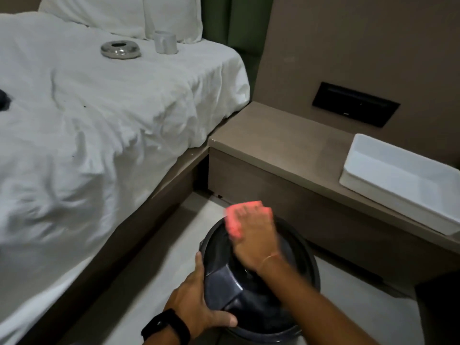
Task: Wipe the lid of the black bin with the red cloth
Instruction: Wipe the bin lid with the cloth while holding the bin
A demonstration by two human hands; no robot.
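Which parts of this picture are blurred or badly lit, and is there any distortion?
In the head view, the right hand and the red cloth on the lid are smeared by motion blur; the left hand is sharper. The room is dim, the cloth looks overexposed, and the white bedding loses detail. The wide lens bends the shelf edges.

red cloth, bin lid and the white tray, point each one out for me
red cloth [234, 221], head view, on the bare strip left of the fingers
bin lid [221, 277], head view, on its glossy near-left face
white tray [398, 180], head view, on its inside floor
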